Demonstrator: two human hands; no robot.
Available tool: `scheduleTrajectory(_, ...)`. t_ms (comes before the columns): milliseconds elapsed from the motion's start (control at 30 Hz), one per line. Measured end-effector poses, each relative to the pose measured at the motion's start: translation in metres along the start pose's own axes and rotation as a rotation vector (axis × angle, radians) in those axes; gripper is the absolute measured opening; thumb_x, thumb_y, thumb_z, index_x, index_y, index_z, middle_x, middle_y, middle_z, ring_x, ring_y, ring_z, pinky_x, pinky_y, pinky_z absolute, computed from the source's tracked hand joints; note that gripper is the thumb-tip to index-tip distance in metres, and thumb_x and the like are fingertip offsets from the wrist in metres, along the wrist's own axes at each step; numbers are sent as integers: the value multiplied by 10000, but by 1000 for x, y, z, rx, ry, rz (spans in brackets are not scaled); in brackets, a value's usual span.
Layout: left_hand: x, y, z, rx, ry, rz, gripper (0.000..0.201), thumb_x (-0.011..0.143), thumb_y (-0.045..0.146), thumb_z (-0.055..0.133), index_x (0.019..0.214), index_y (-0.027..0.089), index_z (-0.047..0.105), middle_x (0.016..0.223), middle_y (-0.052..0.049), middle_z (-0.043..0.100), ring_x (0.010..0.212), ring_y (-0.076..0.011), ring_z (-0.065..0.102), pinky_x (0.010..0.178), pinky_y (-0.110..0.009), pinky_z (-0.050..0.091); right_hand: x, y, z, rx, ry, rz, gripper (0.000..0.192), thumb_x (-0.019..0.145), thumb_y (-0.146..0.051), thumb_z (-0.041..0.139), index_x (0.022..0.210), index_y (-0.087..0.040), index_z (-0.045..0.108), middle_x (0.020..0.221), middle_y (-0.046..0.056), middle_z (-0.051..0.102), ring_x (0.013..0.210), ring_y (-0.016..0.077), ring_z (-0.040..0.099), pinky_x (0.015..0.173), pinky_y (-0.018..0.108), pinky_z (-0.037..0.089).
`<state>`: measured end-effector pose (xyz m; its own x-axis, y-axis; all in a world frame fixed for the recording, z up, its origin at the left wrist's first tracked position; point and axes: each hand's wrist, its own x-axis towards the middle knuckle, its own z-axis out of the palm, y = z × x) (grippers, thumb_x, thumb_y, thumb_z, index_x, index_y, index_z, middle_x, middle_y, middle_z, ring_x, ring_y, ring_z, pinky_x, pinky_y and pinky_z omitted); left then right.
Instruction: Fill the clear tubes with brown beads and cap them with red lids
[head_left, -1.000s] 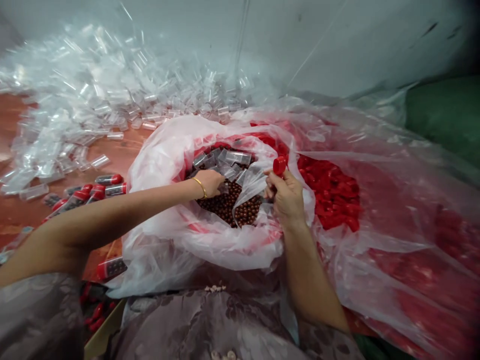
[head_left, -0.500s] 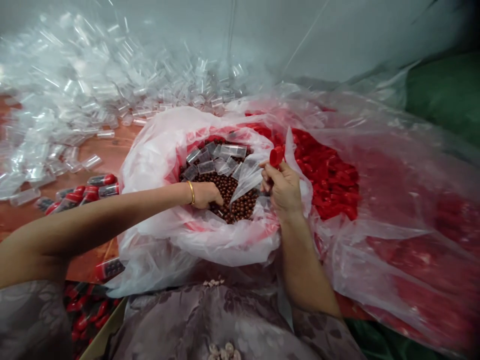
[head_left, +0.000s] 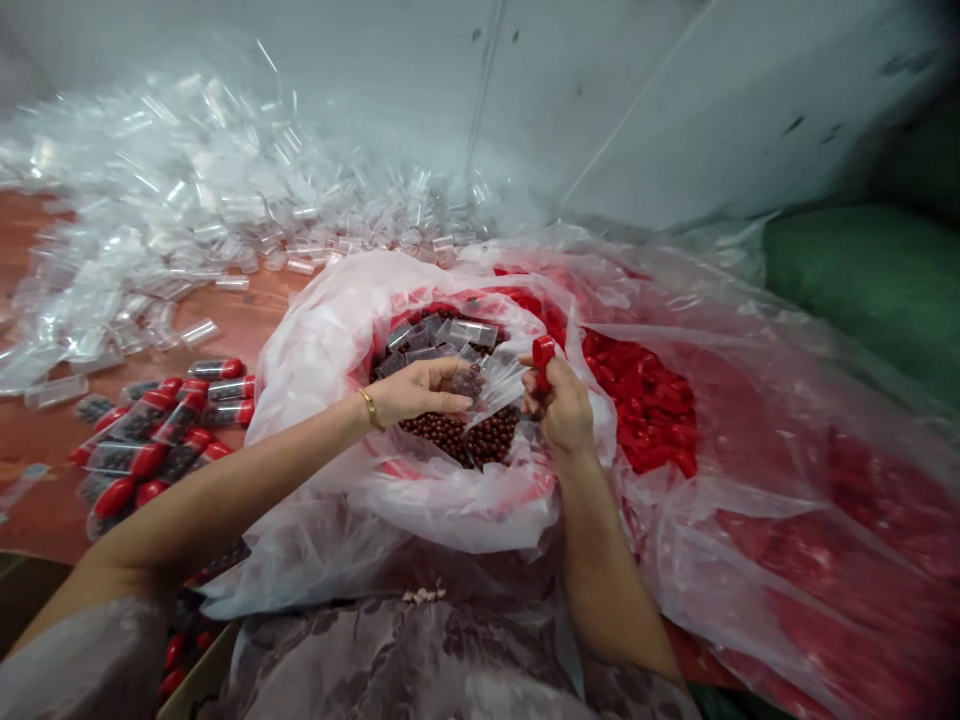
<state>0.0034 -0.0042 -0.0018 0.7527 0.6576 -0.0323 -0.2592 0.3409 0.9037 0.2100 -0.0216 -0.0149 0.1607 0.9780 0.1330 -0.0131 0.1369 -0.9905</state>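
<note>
Tube (head_left: 466, 383) full of brown balls (head_left: 457, 438) now sits lifted in our left hand (head_left: 416, 388), fingers closed on it; our right hand (head_left: 562, 410) pinches a red cap (head_left: 543, 352) beside it.

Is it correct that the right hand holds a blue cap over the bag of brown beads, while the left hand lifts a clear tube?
Not quite. The cap in the right hand is red, as the head view shows. It is over the bag of brown beads, and the left hand lifts a clear tube.

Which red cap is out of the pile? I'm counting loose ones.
The red cap pinched upright in the right hand; all the other red caps lie loose in the plastic bag.
</note>
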Motion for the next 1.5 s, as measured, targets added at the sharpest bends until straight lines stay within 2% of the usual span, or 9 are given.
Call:
scheduleTrajectory(233, 4, -6, -7, -24, 98, 67, 497, 564, 287, 845, 951, 134, 574, 827, -25, 669, 800, -121, 640, 759, -261, 501, -2, 6, 1, -205, -49, -86, 294, 811, -482, 540, 864, -196, 588, 651, -49, 505, 429, 37, 396, 407, 192, 307)
scheduleTrajectory(367, 5, -7, -10, -55, 173, 143, 498, 574, 282, 832, 963, 147, 551, 868, -32, 667, 834, -134, 631, 797, -293, 486, -1, 8, 1, -177, -62, -49, 281, 804, -468, 536, 888, -203, 578, 640, -59, 481, 417, 37, 373, 400, 194, 298)
scheduleTrajectory(500, 7, -8, -9, 103, 215, 181, 400, 607, 194, 785, 933, 133, 563, 844, -11, 640, 820, -118, 595, 830, -291, 452, -3, 4, 3, -150, -119, 20, 316, 785, -491, 541, 895, -199, 589, 596, -68, 431, 403, 42, 326, 386, 200, 292)
scheduleTrajectory(800, 5, -8, -6, 160, 134, 144, 355, 651, 214, 728, 933, 128, 531, 820, 3, 583, 745, -95, 541, 730, -261, 453, -14, -9, 21, -191, -212, 36, 485, 832, -486, 494, 1204, -183, 562, 621, -53, 467, 425, 53, 336, 395, 212, 279)
scheduleTrajectory(933, 2, -7, -6, 210, 119, 140, 371, 661, 283, 730, 927, 129, 523, 798, 16, 540, 692, -85, 512, 681, -251, 448, -14, -11, 29, -331, -262, -77, 450, 861, -455, 480, 1228, -219, 592, 646, -27, 526, 495, 78, 436, 442, 213, 365)
scheduleTrajectory(1067, 0, -5, -3, 280, 161, 164, 368, 684, 320, 713, 930, 127, 520, 792, 18, 514, 685, -84, 484, 634, -228, 426, -15, -13, 31, -411, -250, -191, 396, 865, -408, 486, 1199, -249, 628, 744, 17, 645, 692, 162, 602, 595, 293, 506)
scheduleTrajectory(1267, -2, -5, -3, 404, 196, 188, 316, 739, 347, 646, 917, 123, 512, 789, 6, 508, 694, -93, 465, 645, -227, 401, -16, -16, 25, -664, -314, -435, 395, 909, -306, 429, 1261, -225, 587, 1161, 68, 671, 1051, 215, 634, 908, 381, 502)
scheduleTrajectory(1367, -3, -4, -2, 504, 193, 201, 256, 754, 336, 612, 861, 121, 521, 775, 4, 507, 711, -102, 456, 650, -224, 388, -17, -20, 20, -856, -390, -561, 398, 906, -265, 425, 1270, -219, 579, 1095, 83, 701, 936, 200, 671, 822, 333, 528)
scheduleTrajectory(1500, -4, 0, -2, 649, 154, 127, 255, 752, 366, 596, 786, 125, 522, 679, 31, 459, 629, -89, 404, 574, -209, 336, -19, -24, 15, -1079, -503, -708, 392, 890, -249, 408, 1209, -167, 619, 747, 83, 713, 626, 182, 633, 576, 290, 491)
